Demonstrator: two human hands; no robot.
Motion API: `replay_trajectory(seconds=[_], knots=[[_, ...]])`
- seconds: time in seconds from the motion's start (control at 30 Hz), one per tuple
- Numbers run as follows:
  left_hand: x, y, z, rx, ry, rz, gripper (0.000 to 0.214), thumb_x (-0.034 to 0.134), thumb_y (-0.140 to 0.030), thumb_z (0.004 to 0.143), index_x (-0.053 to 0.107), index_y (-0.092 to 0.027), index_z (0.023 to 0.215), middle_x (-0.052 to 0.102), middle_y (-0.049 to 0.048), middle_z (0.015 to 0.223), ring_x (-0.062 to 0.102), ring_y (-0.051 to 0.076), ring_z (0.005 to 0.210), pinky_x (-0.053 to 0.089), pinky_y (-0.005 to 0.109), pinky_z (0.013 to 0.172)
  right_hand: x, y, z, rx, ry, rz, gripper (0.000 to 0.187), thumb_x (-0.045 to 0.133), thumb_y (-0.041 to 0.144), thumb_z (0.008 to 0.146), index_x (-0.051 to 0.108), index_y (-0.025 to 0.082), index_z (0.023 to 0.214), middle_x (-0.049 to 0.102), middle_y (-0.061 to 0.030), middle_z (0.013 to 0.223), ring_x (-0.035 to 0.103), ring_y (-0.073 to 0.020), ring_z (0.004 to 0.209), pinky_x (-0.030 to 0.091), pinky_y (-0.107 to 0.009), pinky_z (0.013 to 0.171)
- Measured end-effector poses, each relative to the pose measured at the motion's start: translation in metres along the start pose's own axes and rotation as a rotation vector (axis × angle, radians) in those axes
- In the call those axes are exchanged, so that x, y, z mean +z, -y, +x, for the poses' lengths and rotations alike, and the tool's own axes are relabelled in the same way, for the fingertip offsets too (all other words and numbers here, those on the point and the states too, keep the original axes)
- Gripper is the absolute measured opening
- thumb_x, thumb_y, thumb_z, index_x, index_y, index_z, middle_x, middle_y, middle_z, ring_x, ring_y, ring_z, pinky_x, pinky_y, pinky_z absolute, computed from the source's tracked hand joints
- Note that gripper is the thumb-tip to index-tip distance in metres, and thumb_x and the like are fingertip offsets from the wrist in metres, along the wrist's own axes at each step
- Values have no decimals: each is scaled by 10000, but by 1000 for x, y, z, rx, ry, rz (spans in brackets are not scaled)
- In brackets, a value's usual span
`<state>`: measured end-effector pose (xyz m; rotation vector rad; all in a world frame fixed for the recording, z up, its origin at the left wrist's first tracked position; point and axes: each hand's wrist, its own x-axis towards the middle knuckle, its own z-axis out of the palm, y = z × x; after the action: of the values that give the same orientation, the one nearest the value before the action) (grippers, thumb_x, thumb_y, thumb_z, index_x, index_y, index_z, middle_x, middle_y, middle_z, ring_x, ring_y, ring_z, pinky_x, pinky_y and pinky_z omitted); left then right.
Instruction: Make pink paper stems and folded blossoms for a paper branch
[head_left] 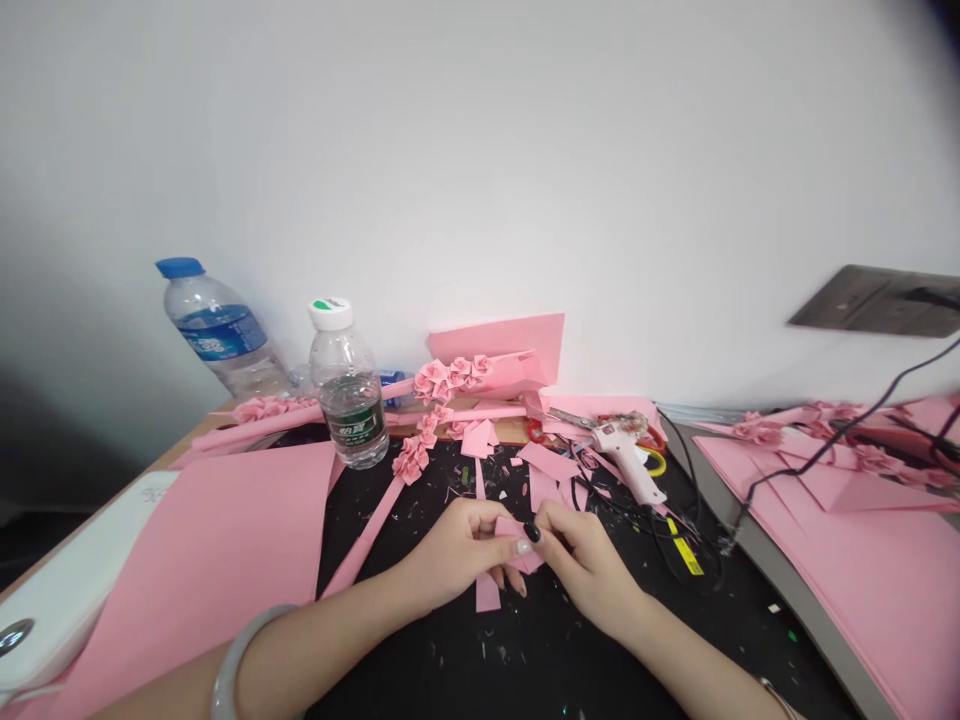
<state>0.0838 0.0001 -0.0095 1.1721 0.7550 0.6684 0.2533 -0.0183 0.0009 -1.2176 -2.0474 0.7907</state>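
My left hand (457, 550) and my right hand (585, 570) meet low in the middle of the black work mat (600, 640). Their fingertips pinch a small folded piece of pink foam sheet (517, 550) from both sides, and a narrow pink strip (487, 592) hangs below it. A white hot glue gun (626, 450) lies just beyond my right hand. Pink foam roses on strips (450, 378) lie further back, and a long pink strip (364, 535) runs beside my left hand. A pale bangle (244, 660) circles my left wrist.
A large pink sheet (202, 560) covers the left side, by a white object (67, 580). Two plastic water bottles (349, 385) (217, 325) stand at the back. Black cables (675, 540) cross the mat. More pink sheets and roses (847, 520) lie on the right, with foam scraps scattered about.
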Motion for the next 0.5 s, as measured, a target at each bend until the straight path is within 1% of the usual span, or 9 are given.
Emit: replay_trajectory(seconds=[0.1,0.17,0.2,0.27,0.33,0.43,0.5], knots=[[0,1,0,41,-20,45,157,642,-275,740,588,-131,710,620,3,554,604,127,512,452,212,508,-1,0,1,-5,-17,-21,299,371,242,907,340,197,613,368,47,567,363,-96,512,295,-218,488],[0,2,0,99,-68,75,135,635,-256,747,608,-135,800,632,8,626,614,136,577,468,222,542,-1,-1,0,-2,-74,-55,296,377,227,898,345,197,605,347,51,551,345,-94,495,283,-219,477],[0,2,-1,126,-107,85,167,630,-249,751,615,-142,878,644,16,691,624,149,631,479,229,562,-1,-2,0,5,-107,-69,287,385,226,893,361,196,608,349,52,546,342,-94,488,282,-220,475],[0,1,-2,166,-194,115,299,619,-242,759,603,-170,1049,659,37,839,634,178,761,501,255,632,-1,-4,-1,28,-162,-84,274,394,232,887,400,193,617,375,49,535,351,-95,476,289,-222,472],[-2,0,-3,191,-270,173,395,614,-239,765,580,-197,1156,661,45,930,621,198,854,501,288,729,0,-4,-1,48,-187,-92,283,402,240,883,418,192,604,400,46,514,363,-95,457,296,-222,462],[-3,0,-3,222,-315,274,404,592,-250,786,589,-201,1187,679,43,929,611,209,864,477,324,811,1,-3,0,66,-189,-75,244,422,243,872,454,194,635,452,38,513,406,-101,449,322,-220,453],[-3,1,-3,246,-308,285,403,582,-252,792,589,-208,1193,685,47,982,609,224,901,467,339,850,3,-3,0,78,-172,-28,135,442,243,863,499,192,752,506,29,555,456,-111,469,358,-220,461]])
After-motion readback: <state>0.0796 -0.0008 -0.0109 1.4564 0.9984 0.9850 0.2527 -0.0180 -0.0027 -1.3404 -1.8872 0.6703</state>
